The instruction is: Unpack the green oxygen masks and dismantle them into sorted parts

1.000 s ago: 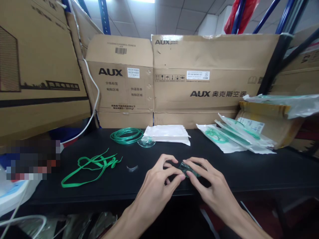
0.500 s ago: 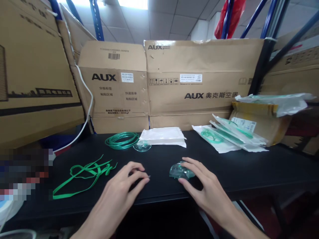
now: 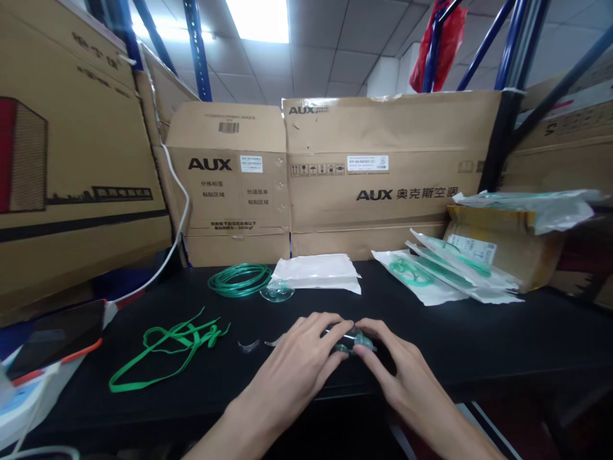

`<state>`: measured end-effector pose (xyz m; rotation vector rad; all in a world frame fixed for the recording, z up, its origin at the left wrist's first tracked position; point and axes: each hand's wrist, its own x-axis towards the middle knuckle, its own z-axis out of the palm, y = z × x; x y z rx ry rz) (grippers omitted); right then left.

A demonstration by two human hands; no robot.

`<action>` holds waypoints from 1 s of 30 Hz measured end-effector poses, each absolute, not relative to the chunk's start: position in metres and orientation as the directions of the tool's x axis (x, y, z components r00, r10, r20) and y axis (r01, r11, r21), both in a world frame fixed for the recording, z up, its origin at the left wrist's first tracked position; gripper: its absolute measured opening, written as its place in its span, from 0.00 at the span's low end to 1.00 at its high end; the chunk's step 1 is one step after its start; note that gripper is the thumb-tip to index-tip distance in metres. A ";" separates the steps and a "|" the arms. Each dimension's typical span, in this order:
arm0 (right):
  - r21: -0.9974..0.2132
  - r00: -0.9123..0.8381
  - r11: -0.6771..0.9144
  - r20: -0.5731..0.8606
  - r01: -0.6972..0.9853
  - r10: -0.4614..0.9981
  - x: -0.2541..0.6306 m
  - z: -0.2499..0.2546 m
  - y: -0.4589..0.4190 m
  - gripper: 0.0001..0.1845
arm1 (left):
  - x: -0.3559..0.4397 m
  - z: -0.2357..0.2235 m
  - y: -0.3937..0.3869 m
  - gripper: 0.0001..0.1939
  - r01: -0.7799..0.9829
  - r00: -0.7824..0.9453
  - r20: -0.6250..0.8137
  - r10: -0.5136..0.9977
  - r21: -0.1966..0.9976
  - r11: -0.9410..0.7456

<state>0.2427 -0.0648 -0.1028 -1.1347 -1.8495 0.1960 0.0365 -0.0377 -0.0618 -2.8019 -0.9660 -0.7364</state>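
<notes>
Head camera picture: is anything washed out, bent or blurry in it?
In the head view, the ceiling light burns out to white; the big carton at the left edge looks slanted, perhaps stretched by the lens; the held greenish piece is soft and partly covered.

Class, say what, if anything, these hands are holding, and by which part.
A clear greenish plastic piece, held by its edges: left hand at its left side, right hand at its right.
</notes>
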 end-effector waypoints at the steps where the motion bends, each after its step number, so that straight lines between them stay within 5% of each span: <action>1: -0.557 -0.136 0.553 0.618 0.619 0.774 0.243 -0.102 -0.065 0.11 | 0.038 -0.060 -0.037 0.20 0.599 0.693 0.467 0.549 0.050 -0.799; 5: -0.587 -0.128 0.542 0.598 0.601 0.791 0.242 -0.102 -0.064 0.10 | 0.036 -0.050 -0.037 0.22 0.603 0.732 0.412 0.542 -0.022 -0.797; 15: -0.558 -0.109 0.531 0.616 0.638 0.780 0.242 -0.106 -0.064 0.17 | -0.002 -0.014 0.050 0.20 0.698 0.606 0.472 0.640 0.070 -0.712; 30: -0.475 -0.188 0.567 0.632 0.672 0.752 0.240 -0.102 -0.067 0.16 | -0.039 -0.020 0.105 0.26 0.731 0.665 0.176 0.726 0.049 -0.681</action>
